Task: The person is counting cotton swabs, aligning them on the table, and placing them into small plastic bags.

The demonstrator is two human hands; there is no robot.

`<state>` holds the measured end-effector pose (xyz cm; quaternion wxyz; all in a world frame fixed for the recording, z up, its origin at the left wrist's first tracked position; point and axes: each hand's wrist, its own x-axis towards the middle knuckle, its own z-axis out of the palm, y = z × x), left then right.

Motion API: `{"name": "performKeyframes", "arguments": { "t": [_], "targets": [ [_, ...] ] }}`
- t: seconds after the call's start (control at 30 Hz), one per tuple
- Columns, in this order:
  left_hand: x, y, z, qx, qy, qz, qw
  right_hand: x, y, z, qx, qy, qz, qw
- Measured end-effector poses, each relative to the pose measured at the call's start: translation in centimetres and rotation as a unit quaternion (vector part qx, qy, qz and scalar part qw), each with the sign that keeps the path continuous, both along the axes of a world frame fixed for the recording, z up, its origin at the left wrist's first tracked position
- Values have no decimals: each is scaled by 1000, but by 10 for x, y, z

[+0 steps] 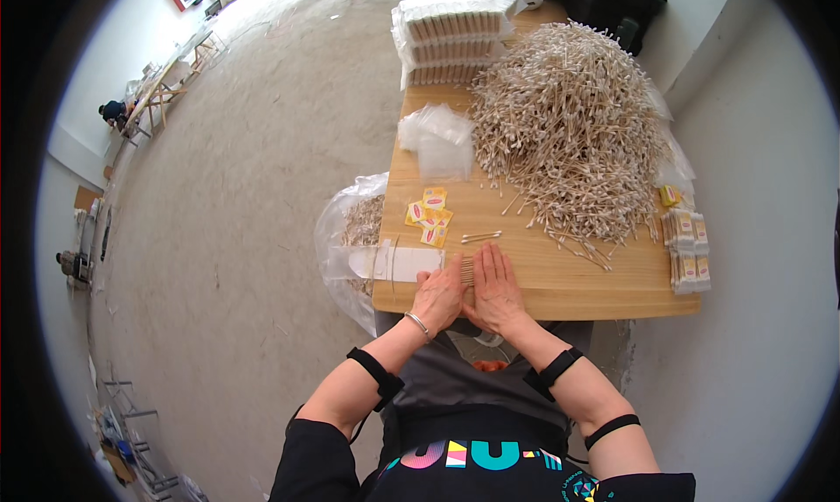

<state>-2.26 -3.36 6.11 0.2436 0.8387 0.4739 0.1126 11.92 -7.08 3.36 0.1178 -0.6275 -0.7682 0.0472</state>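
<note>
A tight row of cotton swabs (468,273) lies on the table near its front edge, squeezed between my two hands. My left hand (439,294) presses the row's left side, its fingers stretched forward and its thumb apart. Along the other side lies my right hand (496,290), flat with its fingers straight. Just beyond the fingertips are a few loose cotton swabs (481,237). Beside my left hand is a white card strip (411,264), reaching to the table's left edge. Small yellow and white cards (430,215) are scattered past it.
A large heap of cotton swabs (573,126) covers the table's far right. Clear plastic bags (437,139) lie left of it, before stacked swab packs (455,38). Small filled packets (687,250) line the right edge. A plastic sack of swabs (350,231) stands beside the table.
</note>
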Motion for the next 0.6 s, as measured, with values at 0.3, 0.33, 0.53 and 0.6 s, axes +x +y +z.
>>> {"name": "performKeyframes", "arguments": {
  "t": [0.3,0.33,0.53,0.6],
  "targets": [
    [-5,-1,-20,20,-149,59,987,-8,-10,-1,-10,17,-11,1000],
    [-6,0,-23,41,-225,108,967,-13,-9,0,-10,20,-12,1000],
    [-4,18,-45,-86,-452,166,872,-43,0,-6,-36,13,-63,997],
    [-9,23,-51,-157,-529,179,815,-52,3,-9,-48,48,-68,995]
  ]
}}
